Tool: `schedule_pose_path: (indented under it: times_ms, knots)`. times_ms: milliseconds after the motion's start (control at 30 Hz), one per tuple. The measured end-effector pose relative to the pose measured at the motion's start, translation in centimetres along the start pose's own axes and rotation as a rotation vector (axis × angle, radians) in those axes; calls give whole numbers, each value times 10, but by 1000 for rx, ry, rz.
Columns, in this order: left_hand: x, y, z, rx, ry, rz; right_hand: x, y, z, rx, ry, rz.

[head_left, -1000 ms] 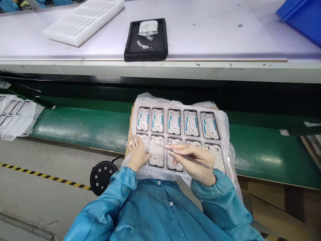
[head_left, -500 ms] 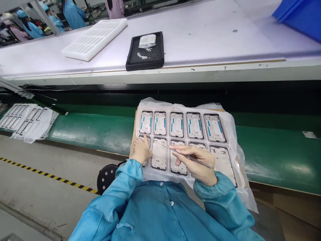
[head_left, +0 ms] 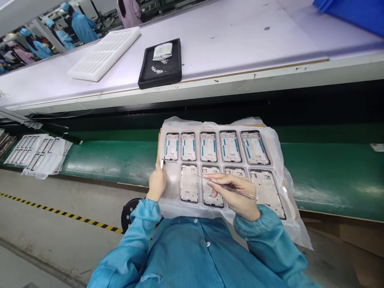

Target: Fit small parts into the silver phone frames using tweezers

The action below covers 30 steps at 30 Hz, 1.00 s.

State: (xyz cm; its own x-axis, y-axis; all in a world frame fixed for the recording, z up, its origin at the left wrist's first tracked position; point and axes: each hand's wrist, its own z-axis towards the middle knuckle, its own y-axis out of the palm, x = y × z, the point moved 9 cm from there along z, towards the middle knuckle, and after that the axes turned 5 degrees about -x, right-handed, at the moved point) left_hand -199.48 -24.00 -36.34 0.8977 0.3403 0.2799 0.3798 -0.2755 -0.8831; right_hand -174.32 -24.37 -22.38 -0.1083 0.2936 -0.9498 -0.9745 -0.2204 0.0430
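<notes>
A white tray point(head_left: 177, 209) with two rows of phone frames lies before me on a thin plastic sheet. Its far row holds several frames with blue strips point(head_left: 208, 147); the near row's frames, such as this pale phone frame point(head_left: 189, 188), show no strips. At the tray's left edge my left hand point(head_left: 157, 183) is closed around a phone frame point(head_left: 162, 164), seen edge-on and mostly hidden by the fingers. Beside it, the near-left slot is bare. My right hand point(head_left: 237, 192) grips metal tweezers point(head_left: 223, 186) over the near row, tips pointing left.
A green ledge point(head_left: 111, 160) runs under the tray, with more framed trays point(head_left: 39, 154) at far left. On the white shelf point(head_left: 222, 48) stand a black tray point(head_left: 160, 78) with a small bag, a white slotted tray point(head_left: 105, 54) and a blue bin point(head_left: 354, 16). Co-workers point(head_left: 82, 26) are behind.
My left hand has lifted the near-left phone frame out of its slot and moved left, turning it on edge. The right hand with the tweezers has barely moved. The view has shifted slightly.
</notes>
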Motion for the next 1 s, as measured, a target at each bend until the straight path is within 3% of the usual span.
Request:
schedule_pose_path:
  times_ms: [133,200,300,400,533,633,833,1000]
  knots:
    - [-10,-19,-6,277,160,-230,18,3,5,6,54,24]
    - [-12,-20,-9,321,221,-340,31,6,9,0,90,53]
    - [-14,-11,-7,289,224,-452,47,10,16,-9,112,65]
    - [-6,5,-3,268,325,-523,61,9,21,5,128,54]
    - [-4,23,0,344,422,-459,84,11,28,28,191,44]
    - [-6,27,3,384,471,-336,110,27,36,-21,248,57]
    - [-14,35,22,232,479,-288,183,72,38,-184,416,88]
    - [-15,38,22,218,472,-309,214,79,30,-202,430,55]
